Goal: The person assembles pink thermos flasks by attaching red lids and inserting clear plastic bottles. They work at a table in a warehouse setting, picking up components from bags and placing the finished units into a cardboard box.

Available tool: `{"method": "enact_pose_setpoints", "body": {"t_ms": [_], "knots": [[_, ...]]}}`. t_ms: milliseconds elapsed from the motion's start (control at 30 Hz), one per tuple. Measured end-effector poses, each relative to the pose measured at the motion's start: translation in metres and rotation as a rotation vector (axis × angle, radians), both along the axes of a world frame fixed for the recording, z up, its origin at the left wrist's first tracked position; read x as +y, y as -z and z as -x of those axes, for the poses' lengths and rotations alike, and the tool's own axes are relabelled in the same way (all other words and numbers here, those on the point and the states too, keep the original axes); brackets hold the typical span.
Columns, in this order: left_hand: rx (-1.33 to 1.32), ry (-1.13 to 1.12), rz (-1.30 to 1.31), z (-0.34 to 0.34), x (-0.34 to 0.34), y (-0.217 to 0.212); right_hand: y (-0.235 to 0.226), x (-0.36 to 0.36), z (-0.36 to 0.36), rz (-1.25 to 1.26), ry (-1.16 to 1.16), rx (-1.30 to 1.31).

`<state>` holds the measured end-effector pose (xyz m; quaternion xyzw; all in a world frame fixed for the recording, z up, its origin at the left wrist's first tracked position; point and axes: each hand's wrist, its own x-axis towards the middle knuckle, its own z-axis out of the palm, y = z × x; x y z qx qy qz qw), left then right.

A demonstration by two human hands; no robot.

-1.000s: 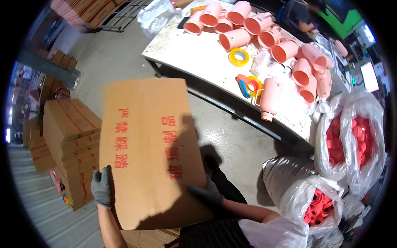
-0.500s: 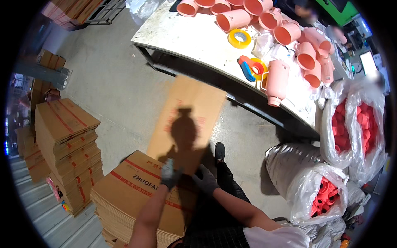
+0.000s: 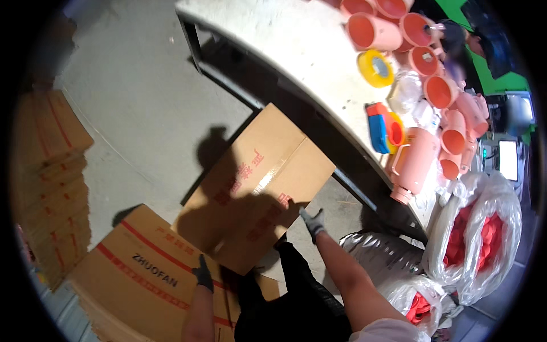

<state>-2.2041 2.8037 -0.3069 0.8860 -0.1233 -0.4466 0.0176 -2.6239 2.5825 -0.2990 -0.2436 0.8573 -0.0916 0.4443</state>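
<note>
In front of my legs is a brown cardboard carton (image 3: pixel 296 171) with red print and a shiny strip of clear tape along its seam. Shadows fall over much of it. My right hand (image 3: pixel 313 221), in a grey glove, is just off the carton's right edge, fingers apart and holding nothing. To the left, my gloved left hand (image 3: pixel 203 275) is at the top sheet of a stack of flat cartons (image 3: pixel 134 251), fingers stretched out. Whether it touches that sheet I cannot tell.
A white worktable (image 3: pixel 273 34) crosses the top, bearing pink jugs (image 3: pixel 413 162), yellow tape (image 3: pixel 376 68) and a red-and-blue tape dispenser (image 3: pixel 379 130). Clear bags of red parts (image 3: pixel 473 239) stand at right. Another carton pile (image 3: pixel 54 188) is at far left.
My hands have moved apart, the left toward the flat stack and the right to the carton's right edge. The carton lies turned, its taped seam now showing. The whole view has shifted.
</note>
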Motion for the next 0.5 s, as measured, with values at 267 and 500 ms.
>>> {"method": "enact_pose_setpoints", "body": {"t_ms": [267,500], "knots": [[0.115,-0.856,0.325,0.057,-0.051,0.088,0.142,-0.063,0.048,0.356,0.112,-0.344],[0.031,-0.812,0.527,-0.005,-0.079,0.090,0.109,-0.122,-0.050,-0.079,-0.040,-0.371]]}}
